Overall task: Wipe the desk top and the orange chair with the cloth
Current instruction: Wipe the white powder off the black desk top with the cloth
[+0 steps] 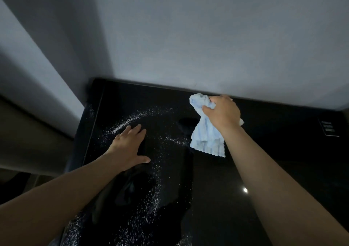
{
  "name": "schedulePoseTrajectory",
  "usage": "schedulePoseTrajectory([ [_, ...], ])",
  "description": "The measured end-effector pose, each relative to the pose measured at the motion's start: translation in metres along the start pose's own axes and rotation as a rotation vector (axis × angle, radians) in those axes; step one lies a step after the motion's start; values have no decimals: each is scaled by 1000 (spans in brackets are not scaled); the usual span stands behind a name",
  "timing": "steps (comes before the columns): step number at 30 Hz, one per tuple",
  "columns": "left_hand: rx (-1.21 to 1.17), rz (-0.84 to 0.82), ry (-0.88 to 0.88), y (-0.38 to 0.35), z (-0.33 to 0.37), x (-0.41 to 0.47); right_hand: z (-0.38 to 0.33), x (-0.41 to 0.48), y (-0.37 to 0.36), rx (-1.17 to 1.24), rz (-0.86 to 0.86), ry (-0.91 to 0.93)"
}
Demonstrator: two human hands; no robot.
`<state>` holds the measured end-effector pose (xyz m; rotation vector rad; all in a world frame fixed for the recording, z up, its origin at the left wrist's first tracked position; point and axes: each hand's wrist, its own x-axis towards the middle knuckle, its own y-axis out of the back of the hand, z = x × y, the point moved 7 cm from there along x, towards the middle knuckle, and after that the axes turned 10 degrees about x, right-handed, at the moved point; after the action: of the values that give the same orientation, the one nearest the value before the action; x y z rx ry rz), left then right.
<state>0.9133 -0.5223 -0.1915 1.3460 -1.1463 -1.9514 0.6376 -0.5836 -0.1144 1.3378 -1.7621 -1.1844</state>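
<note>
The glossy black desk top (255,132) fills the lower half of the head view and runs back to a grey wall. White powder (132,118) lies scattered over its left and middle parts in curved streaks. My right hand (222,113) grips a bunched light blue cloth (205,134) near the desk's back edge; the cloth's loose end hangs down onto the surface. My left hand (128,147) rests flat on the desk at the left, fingers straight and spread. No orange chair is in view.
A grey wall (207,38) rises directly behind the desk. The desk's left edge (92,132) drops off to a dim floor. A small white-lettered label (328,128) sits at the desk's far right. A light glint (245,190) reflects by my right forearm.
</note>
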Motion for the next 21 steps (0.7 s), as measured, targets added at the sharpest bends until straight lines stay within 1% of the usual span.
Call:
schedulePoseTrajectory([
  [4, 124, -35, 41, -12, 0, 19, 1, 31, -18, -12, -21, 17],
  [9, 219, -48, 71, -32, -5, 26, 3, 56, -42, -31, -37, 15],
  [17, 222, -39, 79, -42, -5, 28, 10, 87, -64, -42, -33, 6],
  [21, 225, -58, 85, -43, -4, 29, 8, 102, -70, -98, -43, 11],
])
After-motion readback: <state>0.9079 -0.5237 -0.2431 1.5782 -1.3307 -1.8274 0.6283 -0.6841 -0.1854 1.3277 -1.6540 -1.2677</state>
